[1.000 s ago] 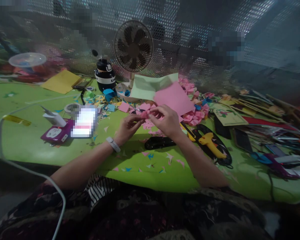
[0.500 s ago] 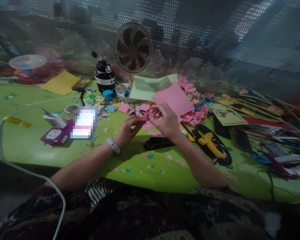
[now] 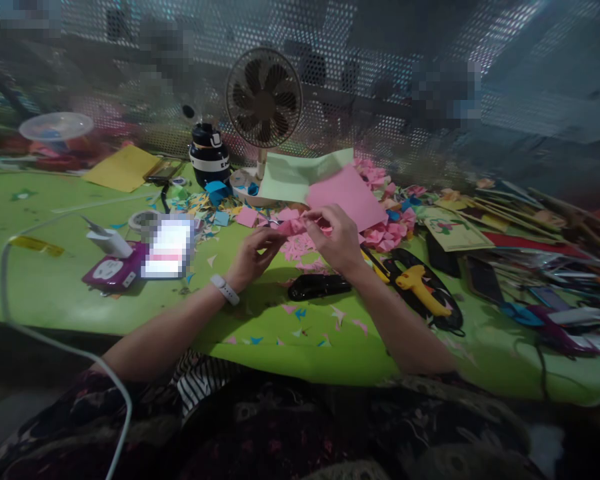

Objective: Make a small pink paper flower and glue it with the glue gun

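Between my two hands is a small folded piece of pink paper point(image 3: 291, 227). My left hand point(image 3: 256, 252), with a pale band on its wrist, pinches the paper's left side. The fingertips of my right hand point(image 3: 336, 237) are closed at its right side. Pink paper cuttings point(image 3: 300, 248) lie below and behind the fingers, so the outline of the held piece is hard to separate. A black stapler point(image 3: 319, 287) lies on the green table point(image 3: 260, 320) just below my hands. A large pink sheet point(image 3: 347, 197) rests behind my right hand.
A fan point(image 3: 264, 100) and a dark bottle point(image 3: 209, 157) stand at the back. To the right lies a yellow glue gun point(image 3: 423, 290). A lit phone point(image 3: 168, 248) and a purple power strip point(image 3: 113, 267) are at left, with a white cable point(image 3: 70, 343) hanging over the edge.
My right hand has shifted slightly right, away from the left. The pink paper between them now shows more of its surface. The view has moved very slightly.
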Motion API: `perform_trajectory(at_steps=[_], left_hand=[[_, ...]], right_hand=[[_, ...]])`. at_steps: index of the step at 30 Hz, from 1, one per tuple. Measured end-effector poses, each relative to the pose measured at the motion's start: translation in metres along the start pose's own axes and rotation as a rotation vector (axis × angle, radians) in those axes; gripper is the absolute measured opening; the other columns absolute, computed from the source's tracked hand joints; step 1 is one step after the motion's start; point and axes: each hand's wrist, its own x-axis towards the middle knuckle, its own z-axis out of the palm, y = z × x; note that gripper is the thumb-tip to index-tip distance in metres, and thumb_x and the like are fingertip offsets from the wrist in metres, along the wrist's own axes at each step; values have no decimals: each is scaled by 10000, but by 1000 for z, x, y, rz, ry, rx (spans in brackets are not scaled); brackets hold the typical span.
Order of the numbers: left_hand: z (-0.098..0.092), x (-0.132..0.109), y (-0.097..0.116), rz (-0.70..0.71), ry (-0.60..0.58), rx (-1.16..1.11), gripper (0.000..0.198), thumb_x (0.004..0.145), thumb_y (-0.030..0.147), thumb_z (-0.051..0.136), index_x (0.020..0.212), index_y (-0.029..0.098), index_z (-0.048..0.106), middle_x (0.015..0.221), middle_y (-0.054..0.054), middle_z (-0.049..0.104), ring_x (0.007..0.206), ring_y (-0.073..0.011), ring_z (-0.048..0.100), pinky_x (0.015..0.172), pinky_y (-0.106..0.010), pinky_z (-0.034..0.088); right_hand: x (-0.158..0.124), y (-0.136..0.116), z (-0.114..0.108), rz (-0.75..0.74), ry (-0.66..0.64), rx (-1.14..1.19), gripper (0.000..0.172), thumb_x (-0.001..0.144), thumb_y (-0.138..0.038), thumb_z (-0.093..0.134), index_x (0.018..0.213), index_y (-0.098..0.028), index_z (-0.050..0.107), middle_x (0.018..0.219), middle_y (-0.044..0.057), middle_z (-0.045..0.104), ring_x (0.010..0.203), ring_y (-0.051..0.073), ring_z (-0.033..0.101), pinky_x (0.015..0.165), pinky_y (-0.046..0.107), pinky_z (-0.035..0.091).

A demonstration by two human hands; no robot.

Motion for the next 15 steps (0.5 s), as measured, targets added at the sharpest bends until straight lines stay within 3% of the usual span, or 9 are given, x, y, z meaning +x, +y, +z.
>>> perform_trajectory(at_steps=[7, 15], left_hand=[[-6, 6, -5, 89, 66, 133, 187, 935, 320, 622, 950, 171, 734, 956, -80, 718, 826, -131, 703, 685, -218, 604], [-7, 8, -13, 214, 109, 277, 191, 955, 253, 587, 1043, 187, 743, 1023, -100, 729, 938, -161, 706, 836, -317, 608]], right_hand=[[-2, 4, 6, -35, -70, -19, 135, 804, -179, 587, 886, -210, 690, 994, 73, 655, 980, 234, 639, 914, 418, 528], [-2, 6, 9, -13, -59, 7, 181, 807, -152, 593, 901, -227, 729, 1076, 89, 588, 1066, 238, 607, 948, 437, 543]])
